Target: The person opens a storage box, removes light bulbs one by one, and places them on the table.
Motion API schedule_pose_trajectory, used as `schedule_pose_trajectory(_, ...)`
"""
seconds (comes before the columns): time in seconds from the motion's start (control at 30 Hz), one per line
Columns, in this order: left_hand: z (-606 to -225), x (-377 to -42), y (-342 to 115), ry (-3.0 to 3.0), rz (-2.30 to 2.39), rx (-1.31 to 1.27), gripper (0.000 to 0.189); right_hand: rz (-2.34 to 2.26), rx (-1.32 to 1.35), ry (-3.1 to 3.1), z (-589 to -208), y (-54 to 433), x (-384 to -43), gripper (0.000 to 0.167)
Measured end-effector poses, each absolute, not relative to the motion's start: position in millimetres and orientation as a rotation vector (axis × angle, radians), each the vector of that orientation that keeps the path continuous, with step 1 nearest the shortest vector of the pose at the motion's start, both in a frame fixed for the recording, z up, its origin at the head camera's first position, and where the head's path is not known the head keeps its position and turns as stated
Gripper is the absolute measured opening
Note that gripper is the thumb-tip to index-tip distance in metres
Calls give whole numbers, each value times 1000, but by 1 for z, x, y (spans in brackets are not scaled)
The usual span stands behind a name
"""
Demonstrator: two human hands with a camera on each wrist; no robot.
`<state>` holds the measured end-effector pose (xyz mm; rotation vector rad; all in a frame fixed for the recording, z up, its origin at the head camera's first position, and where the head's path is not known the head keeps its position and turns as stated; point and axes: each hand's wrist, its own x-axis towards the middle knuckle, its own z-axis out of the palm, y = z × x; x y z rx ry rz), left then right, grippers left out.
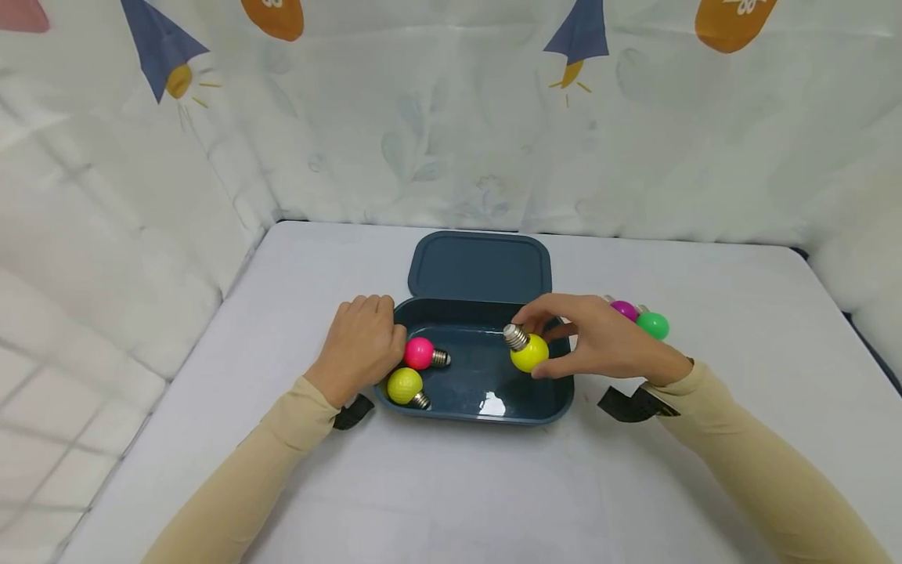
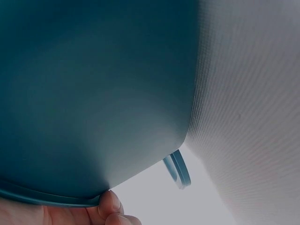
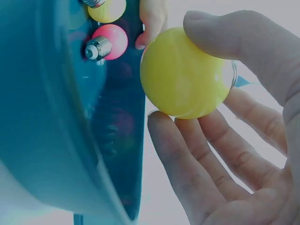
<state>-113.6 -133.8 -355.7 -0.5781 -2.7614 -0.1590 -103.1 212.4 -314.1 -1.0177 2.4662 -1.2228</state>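
Note:
My right hand (image 1: 599,337) holds a yellow light bulb (image 1: 529,354) between thumb and fingers, its metal screw base tilted up to the left. In the head view the bulb overlaps the right half of a dark blue box (image 1: 486,421). The right wrist view shows the thumb on one side of the round yellow bulb (image 3: 183,75). With curled fingers, my left hand (image 1: 362,341) grips the box's left rim; its fingertips (image 2: 109,205) show under the edge in the left wrist view. Inside, at the left end, lie a pink bulb (image 1: 419,353) and another yellow bulb (image 1: 405,386).
Behind the box a flat dark blue lid (image 1: 479,266) lies on the white table (image 1: 719,313). Beyond my right hand are a purple bulb (image 1: 624,310) and a green bulb (image 1: 653,325), partly hidden by it. Patterned white cloth (image 1: 451,141) hangs behind the table.

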Motion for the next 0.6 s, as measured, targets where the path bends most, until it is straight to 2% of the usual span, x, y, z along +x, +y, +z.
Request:
schedule_pose_trajectory(0.37, -356, -113, -134, -2771, -163, -560, 18, -1352, -957, 2538, -321, 241, -99, 57)
schedule_pose_trajectory(0.6, -357, -113, -134, -2707, -148, -586, 18, -1346, -813, 2632, -319, 263, -94, 56)
